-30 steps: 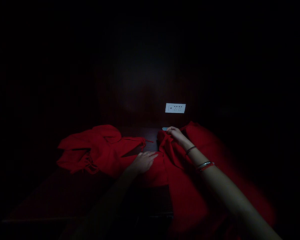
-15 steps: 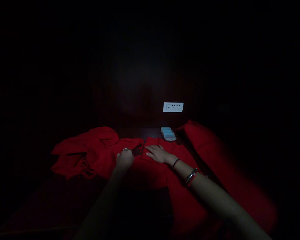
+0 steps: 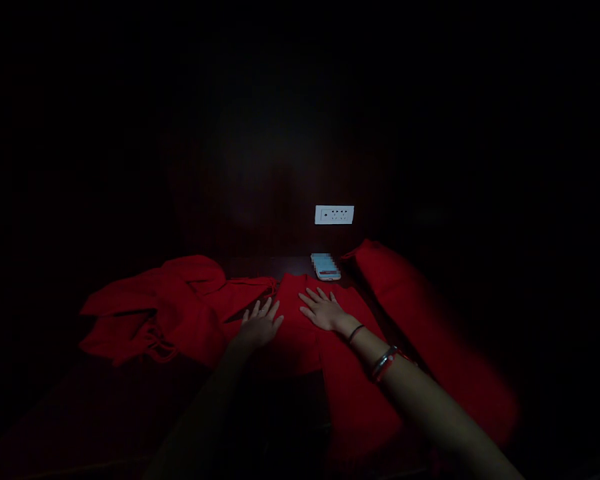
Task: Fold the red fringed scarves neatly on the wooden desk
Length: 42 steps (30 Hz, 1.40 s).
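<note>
Red cloth (image 3: 295, 343) lies flat on a dark surface in front of me. My left hand (image 3: 261, 325) rests on its left part, fingers spread, with a ring showing on one finger. To the right, my right hand (image 3: 323, 310) is also open, palm down on the same cloth near its far edge. Left of my hands is a bunched red fabric (image 3: 185, 313) with thin cords or fringe hanging from it. Whether it joins the flat cloth cannot be made out in the dark.
A phone (image 3: 326, 267) with a blurred screen lies behind the cloth. On the wall above it sits a white power socket (image 3: 334, 215). Another long red fabric (image 3: 420, 320) stretches along the right. Deep shadow hides the surroundings.
My left hand has gone from a closed fist to open and spread on the cloth, which now covers the dark gap beside it. My right hand has shifted slightly, fingers more spread.
</note>
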{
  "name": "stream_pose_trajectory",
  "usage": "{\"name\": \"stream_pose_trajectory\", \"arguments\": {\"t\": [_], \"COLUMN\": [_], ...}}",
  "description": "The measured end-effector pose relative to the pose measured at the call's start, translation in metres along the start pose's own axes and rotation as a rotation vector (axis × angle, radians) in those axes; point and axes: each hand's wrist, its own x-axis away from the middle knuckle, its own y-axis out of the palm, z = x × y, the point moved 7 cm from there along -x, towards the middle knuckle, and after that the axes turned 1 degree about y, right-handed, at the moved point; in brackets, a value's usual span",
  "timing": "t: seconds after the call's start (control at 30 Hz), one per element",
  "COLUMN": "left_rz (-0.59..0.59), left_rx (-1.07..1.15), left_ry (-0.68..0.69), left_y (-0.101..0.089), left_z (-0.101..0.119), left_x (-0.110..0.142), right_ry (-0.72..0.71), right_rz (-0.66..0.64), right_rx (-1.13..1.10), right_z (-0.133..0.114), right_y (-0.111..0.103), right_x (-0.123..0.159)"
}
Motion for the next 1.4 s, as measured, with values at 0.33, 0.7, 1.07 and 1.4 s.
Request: {"name": "stream_pose_trajectory", "arguments": {"t": [0.33,0.7,1.07,1.4], "left_rz": [0.252,0.181,0.153,0.299], "left_rx": [-0.108,-0.129,-0.058,-0.079], "left_ry": [0.233,0.264,0.260,0.276], "left_y": [-0.022,-0.012,-0.005,-0.030], "left_z": [0.048,0.056,0.054,0.053], "left_x": [0.009,0.001,-0.002,0.015], "right_ry": [0.036,0.119,0.167,0.137], "right_rz": [0.054,0.055,0.084,0.186], "right_rx": [-0.030,-0.001,0.065,0.074], "right_z": [0.012,0.045,0.068,0.044], "right_y": [-0.003,-0.003,-0.007,-0.031], "right_x": [0.037,0.050,0.073,0.072]}}
